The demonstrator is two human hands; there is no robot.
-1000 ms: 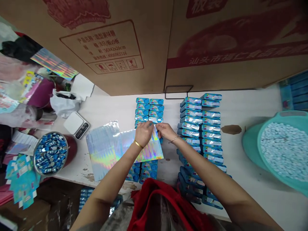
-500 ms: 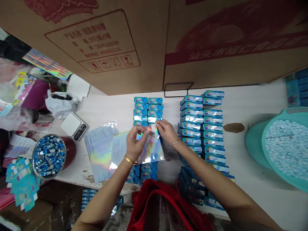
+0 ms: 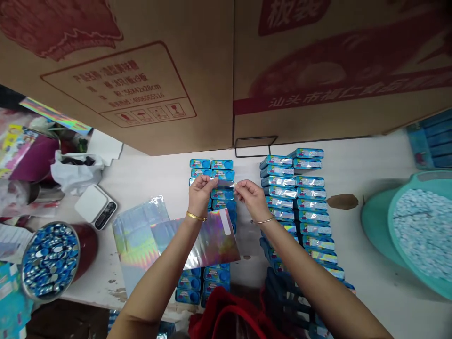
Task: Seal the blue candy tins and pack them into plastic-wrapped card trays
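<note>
Centrally, a narrow, see-through strip (image 3: 225,184) with a dark, shiny sheen is drawn roughly level between the two hands, above the paired rows of small blue packs (image 3: 223,194). It looks flat and taut, and the packs show dimly through it. Just below, a holographic pouch (image 3: 212,242) lies at a slant across the packs, its surface shifting from silver to purple and green, with a white label (image 3: 225,221) near its right end. Its left end overlaps a paler silver pouch (image 3: 136,230) on the white table (image 3: 250,174).

The left hand (image 3: 199,195) is nearly closed, thumb and forefinger pinching the strip's left end. The right hand (image 3: 251,197) grips the other end between its fingertips, the remaining fingers loosely curled. Both hands are above the pouch, apart from it.
</note>
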